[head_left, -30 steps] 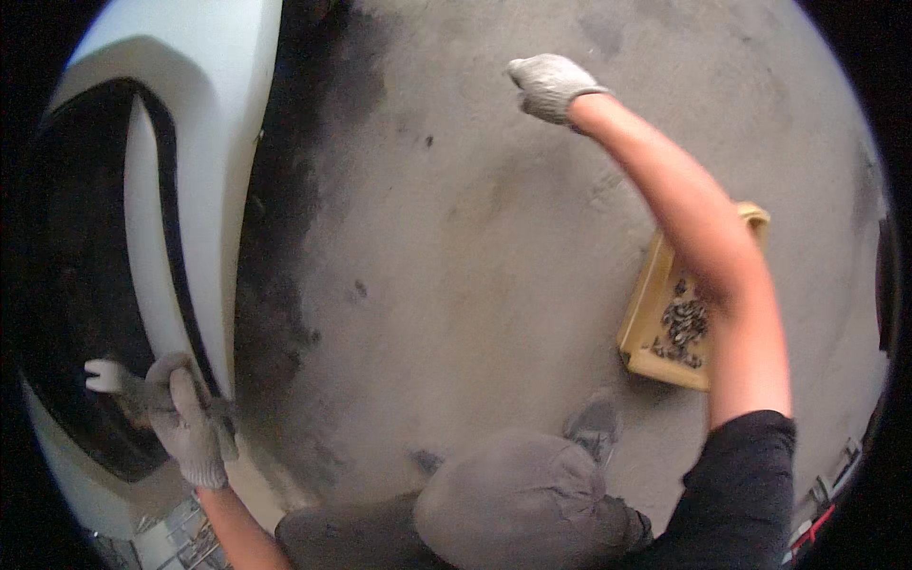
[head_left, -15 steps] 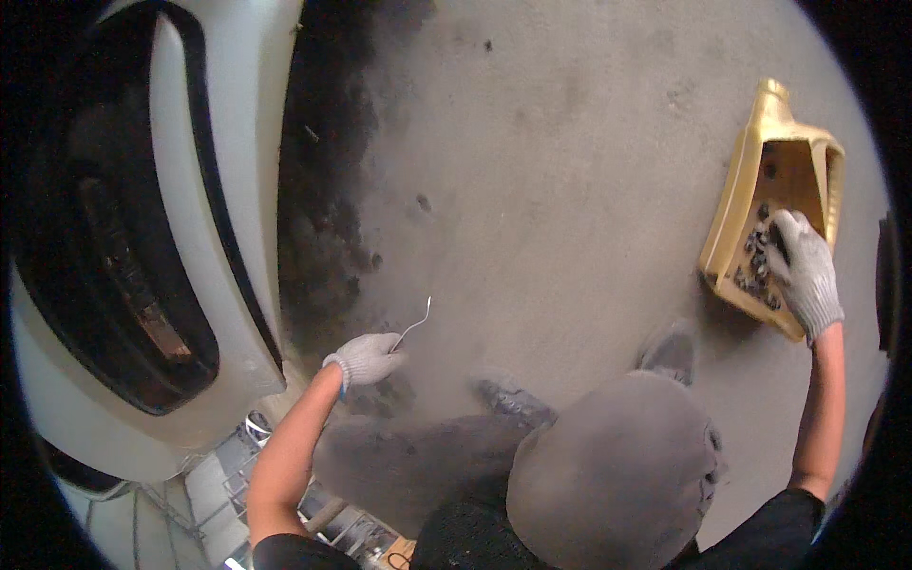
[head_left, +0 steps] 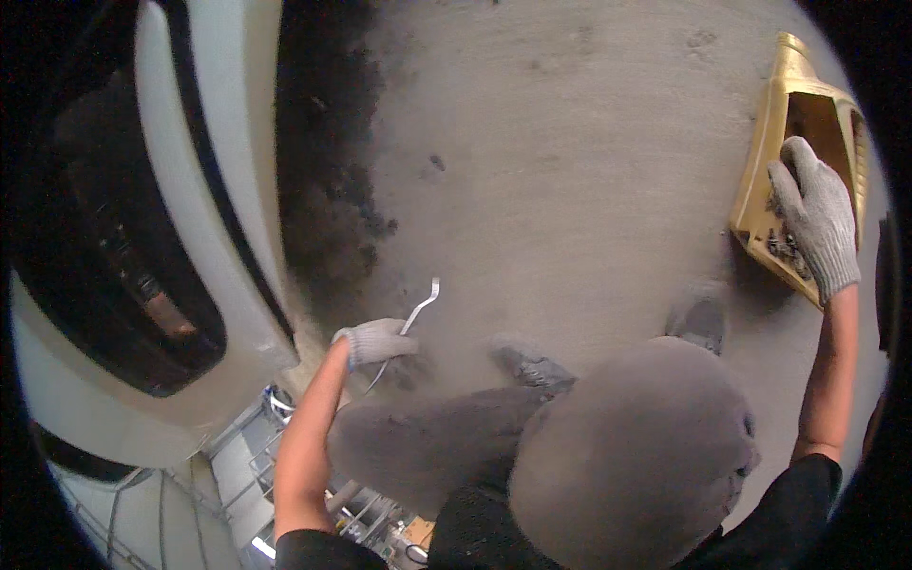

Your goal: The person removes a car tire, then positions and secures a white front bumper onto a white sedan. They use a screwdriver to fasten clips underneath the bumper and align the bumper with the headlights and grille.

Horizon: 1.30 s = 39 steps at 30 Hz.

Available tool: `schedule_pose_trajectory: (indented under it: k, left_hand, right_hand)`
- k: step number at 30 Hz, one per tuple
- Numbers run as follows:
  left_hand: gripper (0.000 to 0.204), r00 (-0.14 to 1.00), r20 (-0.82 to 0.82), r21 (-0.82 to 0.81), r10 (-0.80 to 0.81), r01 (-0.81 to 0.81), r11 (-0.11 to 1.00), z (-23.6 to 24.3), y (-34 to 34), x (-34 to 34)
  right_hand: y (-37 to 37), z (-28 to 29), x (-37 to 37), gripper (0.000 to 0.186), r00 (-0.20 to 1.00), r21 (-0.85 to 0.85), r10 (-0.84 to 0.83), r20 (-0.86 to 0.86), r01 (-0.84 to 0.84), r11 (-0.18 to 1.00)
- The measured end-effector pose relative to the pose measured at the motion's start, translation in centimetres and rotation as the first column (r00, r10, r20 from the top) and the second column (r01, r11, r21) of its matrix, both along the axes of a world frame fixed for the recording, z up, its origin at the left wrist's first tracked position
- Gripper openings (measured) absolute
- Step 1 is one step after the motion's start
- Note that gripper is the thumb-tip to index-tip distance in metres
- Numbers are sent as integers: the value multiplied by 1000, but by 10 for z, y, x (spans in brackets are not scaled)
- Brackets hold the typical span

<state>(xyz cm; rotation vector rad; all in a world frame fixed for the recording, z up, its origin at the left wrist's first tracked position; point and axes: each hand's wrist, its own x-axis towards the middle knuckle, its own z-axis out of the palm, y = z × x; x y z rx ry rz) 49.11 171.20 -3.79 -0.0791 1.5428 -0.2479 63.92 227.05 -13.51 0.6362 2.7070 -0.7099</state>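
Observation:
Gloved in pale knit fabric, my left hand [head_left: 380, 342] is closed around a thin, bent metal tool [head_left: 425, 302]. The tool's crooked tip points away from me, and its other end sticks out below the hand. On the right, my right hand [head_left: 819, 218], in a matching glove, is over a yellow plastic jug [head_left: 755, 204] lying on its side with one wall cut away. Its thumb and fingers look slightly apart, with nothing visible between them. Small dark pieces, too small to name, [head_left: 787, 252] lie in the jug, partly hidden by this hand.
A pale car bumper [head_left: 242, 142] with a dark opening fills the left side. Dark stains [head_left: 323, 161] mark the grey concrete floor [head_left: 570, 180] beside it. My bent knees [head_left: 632, 446] and shoes [head_left: 698, 318] are close below. A metal rack [head_left: 252, 465] stands at lower left.
My right hand has shifted farther up over the jug, and its fingers look straighter. The tool in my left hand is turned so more of its length shows. The whole view has shifted slightly.

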Motion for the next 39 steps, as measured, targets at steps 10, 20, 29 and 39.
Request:
schedule_pose_trajectory:
  k: [10,20,29,39]
  left_hand:
    - [33,986,71,-9,154,-154,988,4,-64,24]
    - [33,979,-60,47,197,-194,980,-12,-84,16]
    - [31,955,-121,-171,271,-289,942,-2,-77,17]
    - [32,962,-181,-92,203,-222,971,8,-46,11]
  right_hand:
    - [-20,-10,8,36,990,148,-17,-139,37,988]
    - [-32,2,-14,26,987,209,154,41,-159,965]
    - [-37,12,-19,29,992,136,124,-15,-121,983]
    - [-133,40,-26,24,945,-204,267,-191,-304,930]
